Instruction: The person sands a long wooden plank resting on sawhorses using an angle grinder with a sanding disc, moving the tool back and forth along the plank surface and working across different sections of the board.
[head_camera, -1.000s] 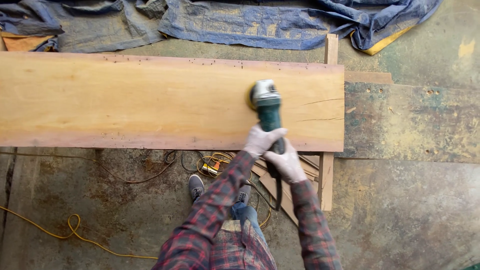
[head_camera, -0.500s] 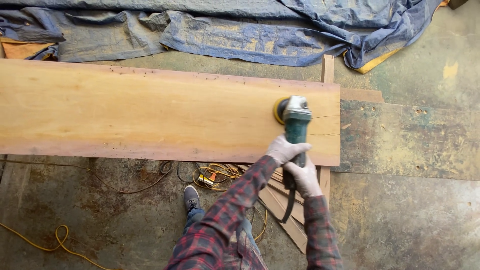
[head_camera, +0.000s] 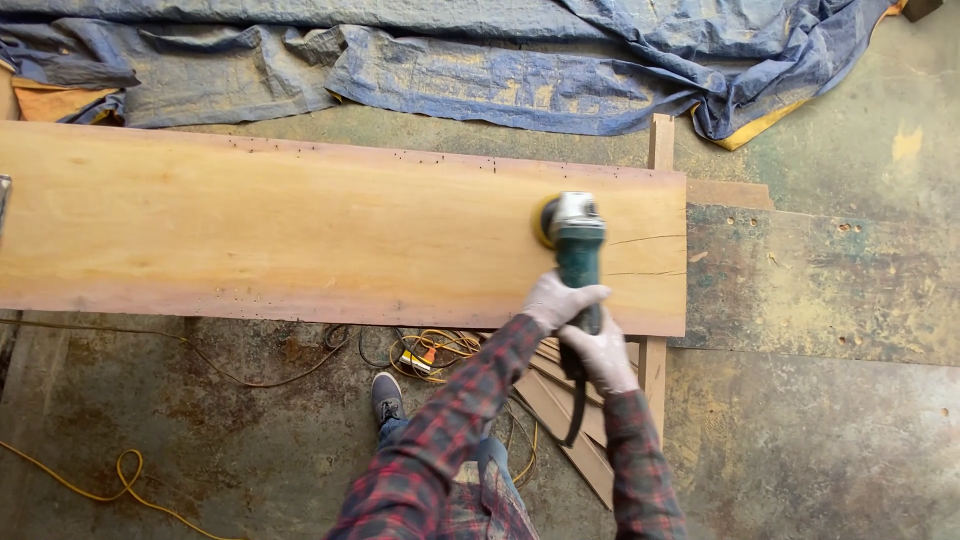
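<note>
Green and grey, the angle grinder (head_camera: 573, 245) sits with its yellow disc (head_camera: 545, 221) flat on the pale wooden plank (head_camera: 300, 230), near the plank's right end, just left of two hairline cracks. My left hand (head_camera: 558, 298), gloved, is wrapped around the forward part of the green body; my right hand (head_camera: 600, 350), also gloved, is closed on the rear of the handle, where the black cord (head_camera: 574, 415) drops away. Judging by its build, the tool feels dense and front-heavy, stiff and liable to twist, so both hands on the narrow body suit it, well back from the disc. The plank looks heavy and rigid, resting on a wooden rail (head_camera: 656, 300) above the stained floor (head_camera: 820, 420). A yellow cable (head_camera: 430, 350) tangles by my shoe (head_camera: 388, 397), and a blue tarp (head_camera: 480, 70) lies beyond
</note>
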